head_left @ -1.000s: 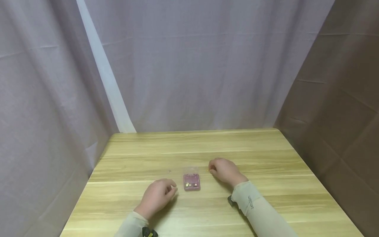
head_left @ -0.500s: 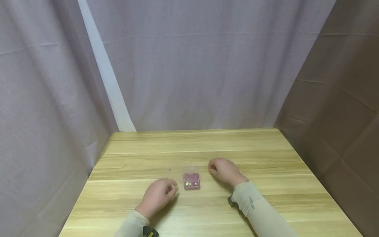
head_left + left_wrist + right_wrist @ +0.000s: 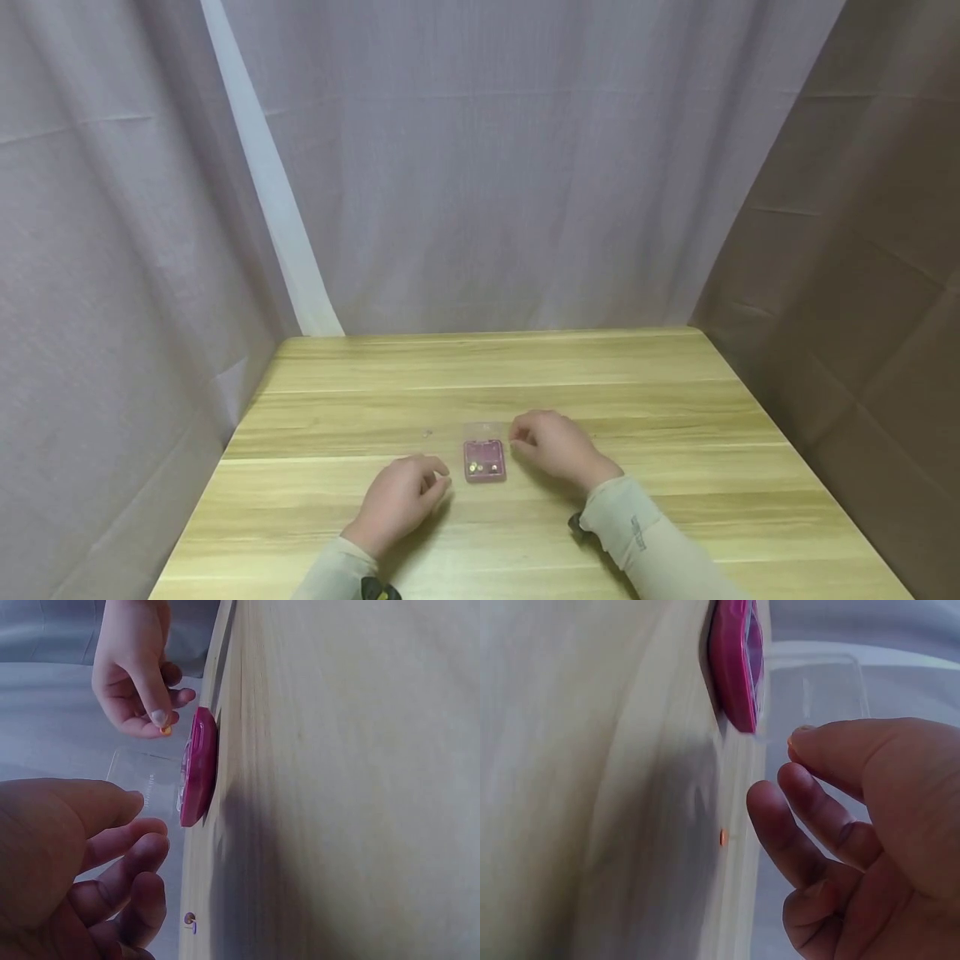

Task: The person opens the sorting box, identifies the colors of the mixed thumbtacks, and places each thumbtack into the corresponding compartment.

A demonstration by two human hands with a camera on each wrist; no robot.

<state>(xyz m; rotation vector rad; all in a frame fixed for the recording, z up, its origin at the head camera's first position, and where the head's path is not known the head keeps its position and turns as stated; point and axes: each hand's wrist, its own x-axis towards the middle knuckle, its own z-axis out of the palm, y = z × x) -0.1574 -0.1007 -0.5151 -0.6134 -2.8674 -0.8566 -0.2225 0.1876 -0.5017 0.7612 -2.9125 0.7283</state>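
On the table stands a small pink box [image 3: 485,461], its clear lid [image 3: 145,780] open at the back. Small gold-coloured pieces [image 3: 474,468] lie in its front part. To the box's right is my right hand [image 3: 558,450], its thumb and a finger pinching a tiny orange piece [image 3: 166,730], too small to tell its kind. My left hand [image 3: 397,500] hovers at the box's left, fingers loosely bent, nothing between them. Two tiny things lie loose: a purplish stud-like piece [image 3: 190,922] beyond the left hand and an orange piece [image 3: 724,837] near the right hand.
The wooden table [image 3: 480,375] reaches to a grey curtain [image 3: 480,183] at the back. Curtains also hang at the left and right sides. The raised clear lid stands close to the right fingertips.
My right hand has moved left and slightly nearer, up to the box's right side, with the tiny orange piece between its fingertips. The left hand and the box have stayed put.
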